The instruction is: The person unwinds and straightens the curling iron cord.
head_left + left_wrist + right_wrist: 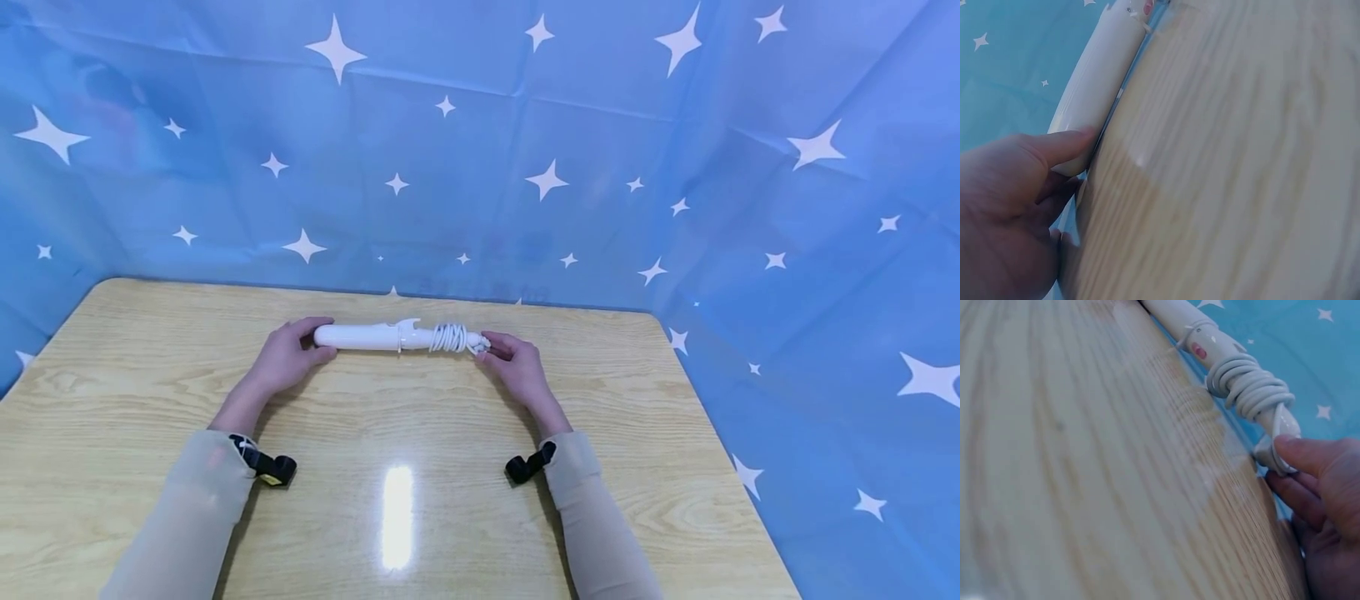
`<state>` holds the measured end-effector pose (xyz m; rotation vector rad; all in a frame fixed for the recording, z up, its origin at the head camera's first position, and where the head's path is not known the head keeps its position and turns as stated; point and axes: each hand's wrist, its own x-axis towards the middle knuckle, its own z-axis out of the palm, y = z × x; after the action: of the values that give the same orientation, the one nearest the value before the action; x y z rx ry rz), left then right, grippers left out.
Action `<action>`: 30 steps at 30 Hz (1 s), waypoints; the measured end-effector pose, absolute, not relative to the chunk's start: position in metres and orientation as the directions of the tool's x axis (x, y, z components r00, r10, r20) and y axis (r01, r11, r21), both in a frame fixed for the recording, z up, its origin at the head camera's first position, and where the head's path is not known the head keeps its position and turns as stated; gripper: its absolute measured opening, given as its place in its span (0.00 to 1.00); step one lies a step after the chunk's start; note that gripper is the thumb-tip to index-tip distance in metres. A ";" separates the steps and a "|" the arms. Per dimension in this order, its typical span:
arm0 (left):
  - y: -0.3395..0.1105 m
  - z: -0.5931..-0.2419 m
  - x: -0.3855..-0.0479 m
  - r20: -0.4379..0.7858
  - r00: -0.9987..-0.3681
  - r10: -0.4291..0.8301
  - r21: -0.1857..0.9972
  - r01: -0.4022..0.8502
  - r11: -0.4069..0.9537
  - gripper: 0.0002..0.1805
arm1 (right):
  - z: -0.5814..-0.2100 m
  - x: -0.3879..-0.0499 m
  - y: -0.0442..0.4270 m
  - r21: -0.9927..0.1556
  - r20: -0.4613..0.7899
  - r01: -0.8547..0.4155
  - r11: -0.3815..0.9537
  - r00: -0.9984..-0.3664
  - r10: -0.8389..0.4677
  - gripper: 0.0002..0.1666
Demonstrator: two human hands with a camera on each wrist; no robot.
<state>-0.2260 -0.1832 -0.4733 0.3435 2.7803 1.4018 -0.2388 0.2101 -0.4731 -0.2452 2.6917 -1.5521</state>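
Observation:
A white curling iron point(363, 337) lies crosswise near the back of the table, its smooth barrel to the left and its handle to the right. The light cord point(449, 337) is wound in several turns round the handle. With thumb and fingers my left hand point(287, 358) holds the rounded barrel end. My right hand point(519, 367) pinches the handle's tail end, where the cord bunches up. In the right wrist view a small red switch point(1199, 351) shows on the handle. Whether the iron touches the tabletop I cannot tell.
The wooden table point(337, 433) has rounded back corners and a bright light reflection in front. Behind it and on the right hangs a blue cloth point(480, 167) with white stars. A black wrist camera point(273, 468) sits on the left cuff, another point(528, 465) on the right.

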 end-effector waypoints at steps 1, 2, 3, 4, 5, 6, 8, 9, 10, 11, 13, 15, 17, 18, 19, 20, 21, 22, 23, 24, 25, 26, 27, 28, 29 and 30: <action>-0.183 -0.473 -0.226 0.086 -0.976 0.198 0.800 0.186 0.570 0.30 | -0.472 -0.239 0.211 -0.864 0.053 -0.119 0.489 -0.988 -0.147 0.25; -0.183 -0.473 -0.226 0.080 -0.977 0.198 0.807 0.180 0.562 0.29 | -0.472 -0.239 0.212 -0.867 0.050 -0.116 0.485 -0.988 -0.147 0.25; -0.183 -0.473 -0.226 0.074 -0.977 0.200 0.815 0.175 0.553 0.29 | -0.472 -0.238 0.212 -0.868 0.046 -0.112 0.484 -0.988 -0.146 0.26; -0.183 -0.473 -0.225 0.068 -0.977 0.203 0.821 0.171 0.545 0.28 | -0.471 -0.238 0.213 -0.870 0.042 -0.107 0.481 -0.989 -0.145 0.26; -0.183 -0.474 -0.225 0.063 -0.977 0.205 0.825 0.166 0.540 0.28 | -0.471 -0.237 0.213 -0.872 0.036 -0.101 0.479 -0.989 -0.143 0.26; -0.183 -0.473 -0.224 0.057 -0.977 0.206 0.831 0.161 0.533 0.27 | -0.470 -0.237 0.214 -0.873 0.030 -0.094 0.478 -0.990 -0.141 0.25; -0.184 -0.473 -0.222 0.058 -0.977 0.203 0.839 0.158 0.521 0.27 | -0.470 -0.236 0.214 -0.872 0.020 -0.087 0.481 -0.990 -0.142 0.25; -0.185 -0.472 -0.221 0.062 -0.978 0.200 0.839 0.159 0.519 0.26 | -0.470 -0.236 0.214 -0.871 0.018 -0.086 0.483 -0.989 -0.144 0.24; -0.185 -0.471 -0.220 0.066 -0.979 0.195 0.842 0.160 0.516 0.26 | -0.470 -0.236 0.214 -0.870 0.019 -0.089 0.485 -0.989 -0.148 0.24; -0.186 -0.470 -0.219 0.071 -0.979 0.191 0.844 0.161 0.512 0.26 | -0.470 -0.236 0.214 -0.868 0.022 -0.094 0.487 -0.988 -0.153 0.24; -0.186 -0.468 -0.217 0.074 -0.980 0.183 0.849 0.158 0.504 0.26 | -0.470 -0.236 0.214 -0.863 0.029 -0.106 0.494 -0.986 -0.161 0.24; -0.185 -0.466 -0.216 0.065 -0.981 0.184 0.856 0.150 0.494 0.26 | -0.467 -0.235 0.214 -0.850 0.029 -0.108 0.516 -0.987 -0.158 0.24; -0.184 -0.465 -0.215 0.057 -0.981 0.185 0.863 0.141 0.485 0.27 | -0.463 -0.234 0.215 -0.834 0.017 -0.099 0.543 -0.988 -0.154 0.24; -0.183 -0.465 -0.215 0.051 -0.981 0.186 0.866 0.136 0.481 0.27 | -0.461 -0.232 0.216 -0.827 0.009 -0.092 0.554 -0.989 -0.150 0.24; -0.183 -0.465 -0.214 0.047 -0.981 0.186 0.869 0.132 0.477 0.27 | -0.460 -0.231 0.216 -0.821 -0.001 -0.083 0.565 -0.989 -0.147 0.24; -0.182 -0.464 -0.213 0.044 -0.981 0.187 0.870 0.130 0.476 0.28 | -0.458 -0.230 0.217 -0.817 -0.007 -0.079 0.571 -0.989 -0.146 0.24; -0.182 -0.464 -0.213 0.043 -0.982 0.185 0.870 0.128 0.475 0.28 | -0.456 -0.229 0.217 -0.817 -0.008 -0.079 0.571 -0.989 -0.148 0.24; -0.182 -0.463 -0.212 0.043 -0.982 0.183 0.871 0.126 0.474 0.28 | -0.454 -0.228 0.217 -0.817 -0.006 -0.082 0.571 -0.989 -0.151 0.24; -0.182 -0.461 -0.211 0.041 -0.983 0.180 0.874 0.123 0.471 0.28 | -0.452 -0.226 0.217 -0.817 0.003 -0.091 0.569 -0.988 -0.154 0.24; -0.182 -0.459 -0.209 0.041 -0.983 0.178 0.878 0.120 0.464 0.28 | -0.450 -0.225 0.217 -0.815 0.016 -0.105 0.570 -0.987 -0.159 0.23; -0.182 -0.456 -0.208 0.040 -0.984 0.176 0.883 0.117 0.454 0.29 | -0.448 -0.224 0.217 -0.812 0.032 -0.122 0.570 -0.986 -0.165 0.23; -0.183 -0.454 -0.207 0.040 -0.984 0.174 0.890 0.114 0.441 0.29 | -0.445 -0.223 0.217 -0.806 0.059 -0.150 0.573 -0.983 -0.175 0.23; -0.183 -0.451 -0.206 0.040 -0.984 0.172 0.899 0.111 0.425 0.29 | -0.443 -0.222 0.216 -0.801 0.080 -0.172 0.574 -0.980 -0.182 0.23; -0.183 -0.448 -0.206 0.039 -0.984 0.172 0.906 0.108 0.410 0.29 | -0.440 -0.221 0.216 -0.794 0.100 -0.193 0.577 -0.977 -0.189 0.23; -0.183 -0.445 -0.205 0.038 -0.985 0.170 0.912 0.104 0.398 0.29 | -0.437 -0.219 0.216 -0.786 0.120 -0.213 0.580 -0.973 -0.195 0.23; -0.184 -0.442 -0.205 0.041 -0.985 0.170 0.915 0.105 0.389 0.28 | -0.434 -0.218 0.216 -0.779 0.134 -0.229 0.584 -0.970 -0.202 0.23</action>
<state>-0.2048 -0.1837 -0.4424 0.2543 2.5678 1.6857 -0.2183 0.2160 -0.4337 -0.3841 2.8234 -1.3959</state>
